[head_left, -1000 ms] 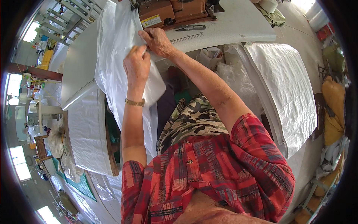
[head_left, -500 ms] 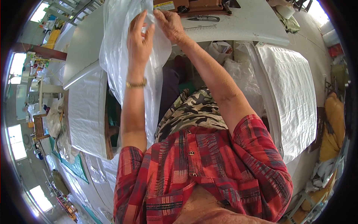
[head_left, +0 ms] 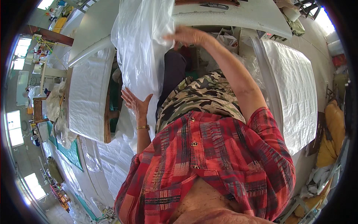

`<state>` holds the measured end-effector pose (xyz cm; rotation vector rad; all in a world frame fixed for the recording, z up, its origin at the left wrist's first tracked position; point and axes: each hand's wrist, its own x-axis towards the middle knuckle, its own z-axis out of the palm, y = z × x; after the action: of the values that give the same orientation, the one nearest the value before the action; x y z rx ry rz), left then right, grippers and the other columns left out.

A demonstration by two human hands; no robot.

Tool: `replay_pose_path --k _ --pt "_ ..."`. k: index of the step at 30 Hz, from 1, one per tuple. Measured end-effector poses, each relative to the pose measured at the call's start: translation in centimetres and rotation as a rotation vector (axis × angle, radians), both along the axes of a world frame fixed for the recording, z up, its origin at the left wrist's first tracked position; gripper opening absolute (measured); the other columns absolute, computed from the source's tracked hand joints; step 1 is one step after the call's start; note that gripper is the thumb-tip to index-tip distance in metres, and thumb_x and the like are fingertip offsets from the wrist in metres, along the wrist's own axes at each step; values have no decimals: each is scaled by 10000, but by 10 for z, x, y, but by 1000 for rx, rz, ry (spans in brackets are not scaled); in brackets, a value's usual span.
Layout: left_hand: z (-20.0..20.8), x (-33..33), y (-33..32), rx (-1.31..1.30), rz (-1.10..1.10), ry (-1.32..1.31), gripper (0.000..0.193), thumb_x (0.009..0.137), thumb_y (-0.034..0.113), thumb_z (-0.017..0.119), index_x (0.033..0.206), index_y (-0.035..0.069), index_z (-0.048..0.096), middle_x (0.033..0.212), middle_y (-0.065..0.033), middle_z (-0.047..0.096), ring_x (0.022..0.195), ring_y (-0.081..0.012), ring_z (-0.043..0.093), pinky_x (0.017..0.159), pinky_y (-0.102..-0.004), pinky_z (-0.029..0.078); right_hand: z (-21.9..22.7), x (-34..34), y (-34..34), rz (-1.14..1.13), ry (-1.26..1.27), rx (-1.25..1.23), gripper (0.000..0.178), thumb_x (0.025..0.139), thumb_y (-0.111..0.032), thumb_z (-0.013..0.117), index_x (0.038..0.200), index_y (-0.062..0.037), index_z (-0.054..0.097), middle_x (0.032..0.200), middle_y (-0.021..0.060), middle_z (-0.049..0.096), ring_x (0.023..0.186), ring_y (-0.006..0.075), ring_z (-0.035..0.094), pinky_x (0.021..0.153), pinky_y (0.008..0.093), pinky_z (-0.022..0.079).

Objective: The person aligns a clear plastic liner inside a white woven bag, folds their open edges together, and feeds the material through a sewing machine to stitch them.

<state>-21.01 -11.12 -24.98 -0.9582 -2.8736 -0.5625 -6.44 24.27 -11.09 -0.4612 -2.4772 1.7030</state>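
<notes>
A long sheet of clear, milky plastic film (head_left: 140, 41) hangs over the near edge of the grey sewing table (head_left: 242, 16) and runs down beside my left leg. Low on the film is my left hand (head_left: 138, 104), its fingers spread and the thumb apart, with a watch on the wrist. Close to the film's right edge, just below the tabletop, my right hand (head_left: 189, 36) is smeared by motion; whether its fingertips pinch the film cannot be made out. Thread snips (head_left: 214, 6) lie on the table by the brown base of a sewing machine (head_left: 190, 2), mostly cut off at the top.
Stacks of white woven sheeting stand on both sides, a left stack (head_left: 87, 99) and a right stack (head_left: 292, 89). My camouflage-covered lap (head_left: 203, 93) is under the table edge. Crumpled clear plastic (head_left: 250, 71) sits beneath the table at right. Yellow cloth (head_left: 332, 127) lies at far right.
My left hand has come down along the film from the table edge and opened. My right hand has shifted right and lower. The snips and machine now sit higher in view.
</notes>
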Motion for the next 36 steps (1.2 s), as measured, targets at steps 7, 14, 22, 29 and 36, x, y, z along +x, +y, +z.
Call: replay_pose_path --k 7,14,22,29,36 --pt "-70 -46 -1 69 -416 -804 747 732 345 809 1338 2 538 1335 -237 572 1283 -367 516 1049 -443 408 -115 13 -74 -269 29 165 477 812 -483 713 976 -37 685 912 132 707 847 246 674 736 374 529" --pt "-121 -20 35 501 -365 -547 386 853 131 630 1184 -67 609 1135 -242 677 1082 -321 653 912 -410 485 -102 -13 -35 -712 789 19 295 836 -64 541 1112 -12 629 943 93 686 930 219 646 817 363 501" --pt "-67 -76 1 1405 41 -862 294 899 109 622 1168 -3 586 1076 -131 647 945 -284 647 806 -413 562 -55 -18 -43 -322 562 -575 419 863 -120 523 1274 -50 557 1081 37 638 983 128 597 871 281 471" --pt "57 -110 12 925 -166 -953 402 921 191 641 1270 9 559 1159 -109 644 1060 -245 625 910 -403 529 -18 -35 -61 -18 513 -889 343 897 -181 608 1203 -26 602 1051 62 658 916 141 640 817 277 517" --pt "-63 -44 63 172 -579 -564 478 873 92 688 1315 -15 540 1216 -116 633 1082 -272 620 1002 -405 476 5 -3 -84 -470 570 -199 283 885 -272 673 915 9 651 816 103 675 711 131 647 612 326 517"
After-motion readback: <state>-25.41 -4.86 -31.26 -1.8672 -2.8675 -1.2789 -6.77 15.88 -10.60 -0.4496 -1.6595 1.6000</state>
